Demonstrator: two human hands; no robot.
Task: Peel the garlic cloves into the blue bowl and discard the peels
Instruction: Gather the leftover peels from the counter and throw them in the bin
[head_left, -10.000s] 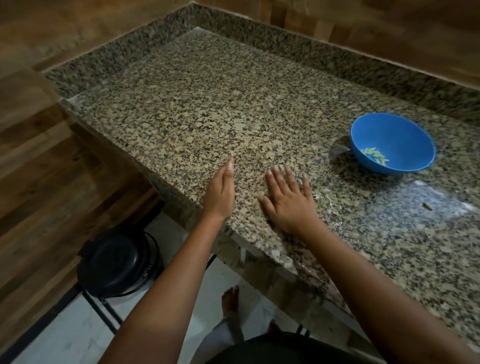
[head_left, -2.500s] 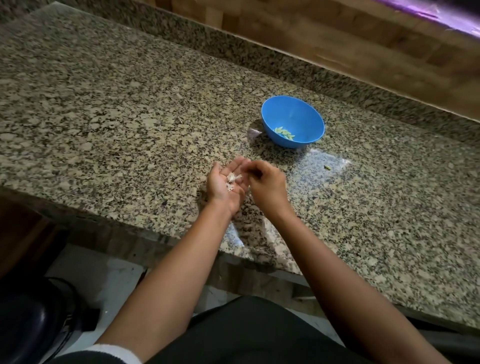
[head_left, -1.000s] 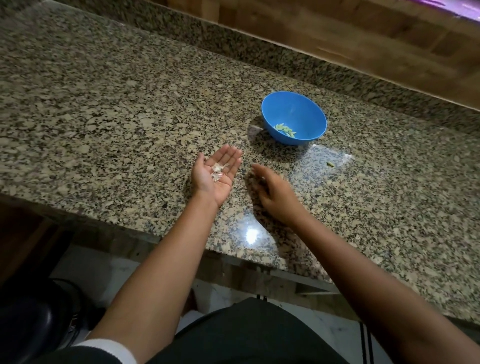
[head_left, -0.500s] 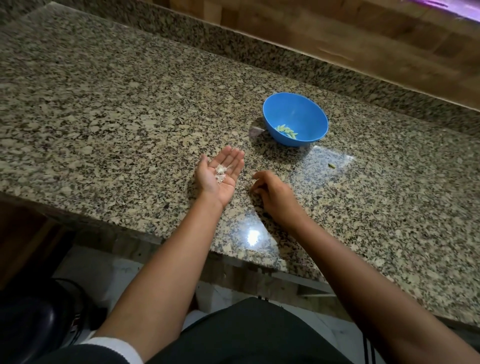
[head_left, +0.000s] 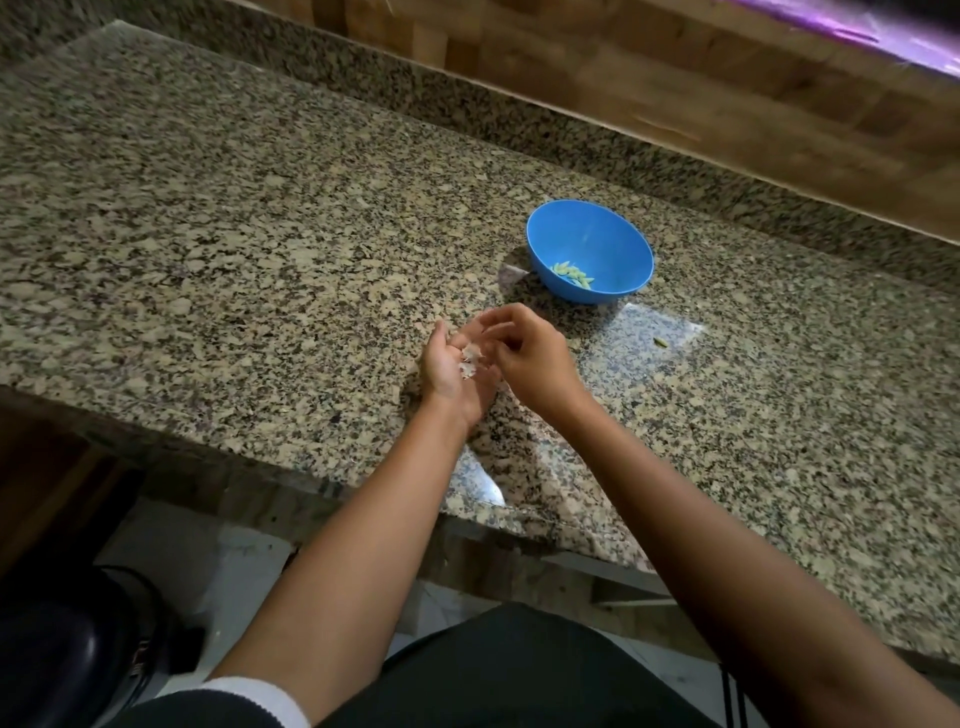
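Nearest, the left hand (head_left: 457, 374) lies palm up just above the counter (head_left: 234, 249), fingers spread, cradling pale peels (head_left: 470, 359); the right hand (head_left: 530, 358) touches it, its grip pinched at the palm, on what I cannot tell; this looks like gathering scraps, the discard step. Beyond, the blue bowl (head_left: 597, 234) holds the peeled cloves (head_left: 571, 274); next, the peels need carrying off level, to some bin unseen
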